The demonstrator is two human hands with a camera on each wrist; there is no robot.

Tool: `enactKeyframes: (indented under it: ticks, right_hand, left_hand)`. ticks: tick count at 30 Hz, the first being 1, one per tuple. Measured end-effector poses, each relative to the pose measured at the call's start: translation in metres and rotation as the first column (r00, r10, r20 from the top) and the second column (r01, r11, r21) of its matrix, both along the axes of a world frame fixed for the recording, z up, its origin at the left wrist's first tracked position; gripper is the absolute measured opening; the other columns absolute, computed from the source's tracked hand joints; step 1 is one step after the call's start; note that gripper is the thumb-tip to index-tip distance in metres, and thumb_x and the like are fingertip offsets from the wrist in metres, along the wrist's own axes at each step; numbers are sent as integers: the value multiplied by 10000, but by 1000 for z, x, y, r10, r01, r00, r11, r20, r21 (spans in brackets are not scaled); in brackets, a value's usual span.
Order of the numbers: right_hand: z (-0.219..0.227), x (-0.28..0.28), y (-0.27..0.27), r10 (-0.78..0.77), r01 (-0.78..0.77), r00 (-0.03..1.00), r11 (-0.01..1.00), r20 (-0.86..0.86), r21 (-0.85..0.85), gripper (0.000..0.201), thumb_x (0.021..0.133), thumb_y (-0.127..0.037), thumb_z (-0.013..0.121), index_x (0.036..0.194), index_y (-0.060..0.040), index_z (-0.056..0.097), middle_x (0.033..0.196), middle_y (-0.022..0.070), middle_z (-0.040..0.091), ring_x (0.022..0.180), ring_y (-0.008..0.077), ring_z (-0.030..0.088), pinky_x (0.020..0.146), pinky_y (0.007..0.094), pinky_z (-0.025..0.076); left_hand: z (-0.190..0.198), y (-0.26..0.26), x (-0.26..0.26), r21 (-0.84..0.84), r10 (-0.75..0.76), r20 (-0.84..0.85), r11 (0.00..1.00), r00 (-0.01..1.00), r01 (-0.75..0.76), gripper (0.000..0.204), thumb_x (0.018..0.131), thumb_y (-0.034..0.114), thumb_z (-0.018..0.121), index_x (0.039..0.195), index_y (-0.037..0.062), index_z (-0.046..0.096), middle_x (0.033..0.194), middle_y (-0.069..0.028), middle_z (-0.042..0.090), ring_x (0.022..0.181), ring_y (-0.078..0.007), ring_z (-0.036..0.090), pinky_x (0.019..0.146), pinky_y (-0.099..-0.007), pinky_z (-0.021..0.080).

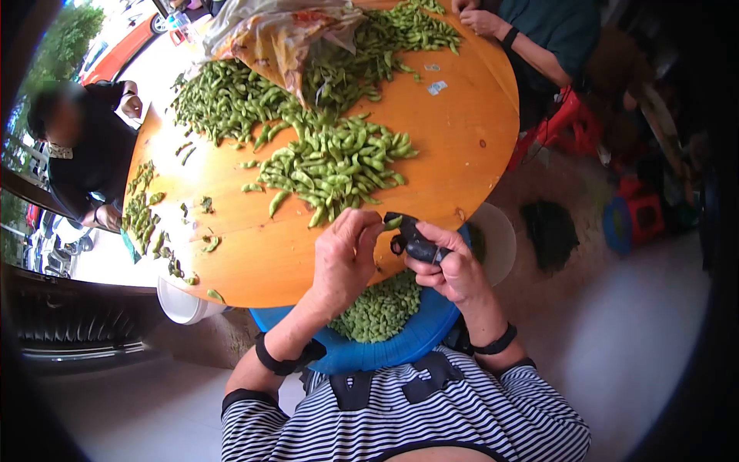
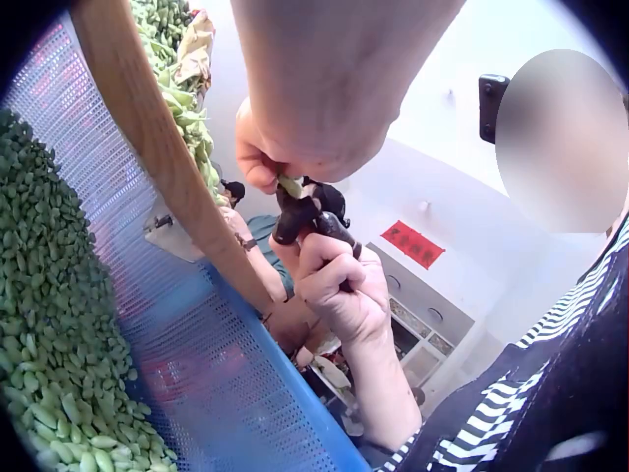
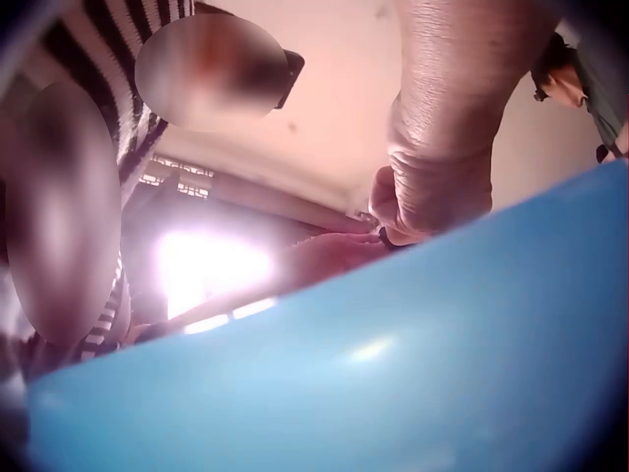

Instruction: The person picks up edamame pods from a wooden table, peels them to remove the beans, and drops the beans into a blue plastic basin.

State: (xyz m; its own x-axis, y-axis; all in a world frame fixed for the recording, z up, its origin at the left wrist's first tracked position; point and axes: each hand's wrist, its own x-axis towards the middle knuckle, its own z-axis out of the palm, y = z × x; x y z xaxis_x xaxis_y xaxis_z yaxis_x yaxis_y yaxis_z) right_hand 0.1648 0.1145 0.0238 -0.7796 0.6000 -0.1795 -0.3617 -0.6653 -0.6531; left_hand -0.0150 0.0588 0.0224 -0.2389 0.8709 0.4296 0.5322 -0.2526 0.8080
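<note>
My right hand [image 1: 450,266] grips a black handheld tool [image 1: 419,245] over the near edge of the table. Between the tool and my left hand [image 1: 344,258] is a green pod [image 1: 393,223], which the left thumb and fingers pinch. The left wrist view shows the pod [image 2: 291,185] at the top of the dark tool [image 2: 297,214], with the right hand [image 2: 339,285] below and the left hand [image 2: 295,147] above. Under both hands a blue basket [image 1: 362,356] holds many shelled green beans [image 1: 377,312]. In the right wrist view the tool is mostly hidden.
The round wooden table [image 1: 462,146] bears a pile of pods [image 1: 339,162], more pods behind and a crumpled plastic bag [image 1: 285,38]. A white bucket [image 1: 185,300] stands below at left, another container [image 1: 496,242] at right. People sit at the left and the far right.
</note>
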Motion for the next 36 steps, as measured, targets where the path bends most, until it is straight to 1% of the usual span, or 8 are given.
enactKeyframes:
  ticks: [7, 12, 16, 20, 22, 26, 31, 36]
  right_hand:
    - [-8, 1, 1, -53, 54, 998, 996, -15, 65, 233, 900, -6, 386, 1048, -12, 566, 712, -27, 423, 564, 38, 345, 436, 164, 270]
    - [-15, 9, 2, -7, 6, 1000, 998, 25, 57, 283, 853, 24, 391, 1051, 35, 593, 712, -16, 474, 535, 37, 336, 433, 168, 271]
    - [-17, 16, 1, 33, -31, 997, 999, -71, 22, 302, 838, -5, 415, 1085, 47, 581, 709, -18, 472, 540, 34, 337, 441, 168, 277]
    - [-12, 16, -4, -16, 20, 999, 994, -37, 111, 288, 825, -12, 424, 1061, 41, 580, 708, -22, 462, 546, 32, 346, 448, 172, 288]
    - [1, 14, -9, -86, 38, 983, 959, 161, 282, 244, 802, 4, 441, 998, 9, 588, 705, -26, 444, 550, 33, 363, 450, 180, 305]
    - [23, 9, -12, -128, -52, 929, 884, 346, 465, 223, 767, 36, 470, 952, 12, 593, 730, -13, 440, 592, 53, 398, 492, 205, 332]
    - [24, 1, -14, -347, -8, 883, 663, 317, 749, 215, 744, 56, 517, 947, 61, 585, 797, 32, 443, 676, 99, 424, 576, 234, 346]
    - [20, -6, -22, -448, -68, 833, 499, 324, 864, 235, 746, 75, 549, 977, 61, 589, 796, 77, 463, 685, 157, 497, 586, 271, 395]
  left_hand:
    - [-3, -6, 4, -100, -74, 204, 990, 976, 96, 21, 900, -19, 562, 909, -2, 571, 759, -59, 584, 607, -141, 562, 528, -256, 442]
    - [4, -10, 0, -223, 137, 972, 790, 191, 571, 117, 947, 158, 580, 953, 46, 614, 762, -12, 610, 594, -75, 537, 514, -200, 402]
    - [-14, -12, 3, -29, -6, 999, 747, 51, 664, 155, 959, 210, 563, 967, 61, 604, 788, -20, 620, 555, -81, 494, 481, -187, 340]
    - [-1, -16, 13, -170, 19, 966, 794, 257, 584, 161, 931, 190, 615, 964, 35, 585, 784, -25, 609, 588, -76, 514, 504, -194, 382]
    - [-3, -18, 21, -192, -160, 676, 904, 720, 381, 220, 881, 153, 682, 971, -3, 555, 764, -18, 590, 648, -67, 544, 554, -208, 432]
    - [6, -17, 4, -360, -114, 467, 882, 877, 306, 137, 861, 44, 682, 965, -7, 610, 817, -8, 631, 693, -53, 572, 612, -210, 493]
    - [12, -15, 2, -243, -144, 149, 954, 978, 177, 119, 941, 76, 564, 971, -17, 632, 745, -37, 624, 583, -74, 568, 558, -211, 482]
    - [21, -13, -18, -458, -169, 605, 726, 778, 513, 261, 1014, 171, 430, 949, -24, 590, 746, -46, 621, 536, -73, 545, 481, -213, 422]
